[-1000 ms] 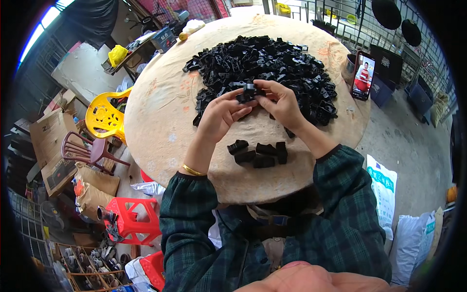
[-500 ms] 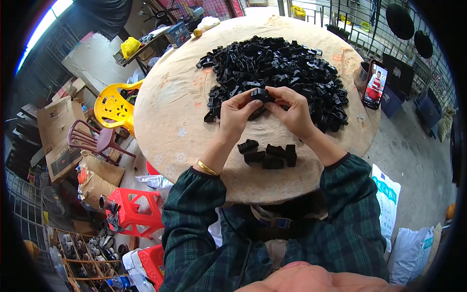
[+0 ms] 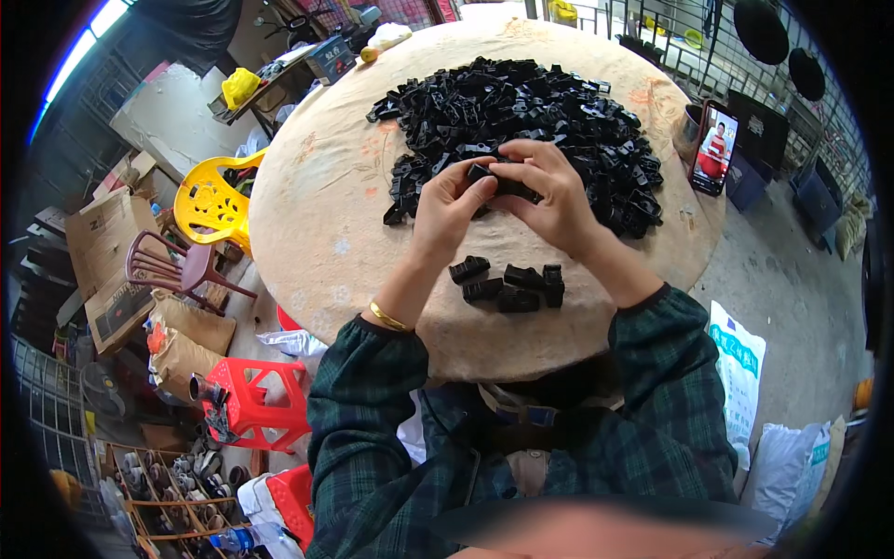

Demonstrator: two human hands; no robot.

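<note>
We see a small black plastic part (image 3: pixel 503 182), dark and glossy with blocky, angular edges, pinched between both hands just above the near fringe of the big heap of black parts (image 3: pixel 521 121). That heap spreads over the far half of the round table (image 3: pixel 317 233), reaching toward its far and right edges. The part looks like the same kind as those in the heap; its finer shape is too small for us to make out.

Our left hand (image 3: pixel 447 205) is closed on the part's left end, thumb on top and fingers curled beneath, wrist bent slightly inward. A gold bangle (image 3: pixel 388 317) sits on that forearm. Our right hand (image 3: pixel 549 191) grips the right end, fingers arched over it, knuckles raised. Both forearms rise from the near edge of the table in dark green plaid sleeves (image 3: pixel 372 410).

Between the forearms, close to the near edge, lies a small cluster of five black parts (image 3: pixel 512 284), touching or just beside one another. A phone (image 3: pixel 714 149) stands propped at the table's right edge.
</note>
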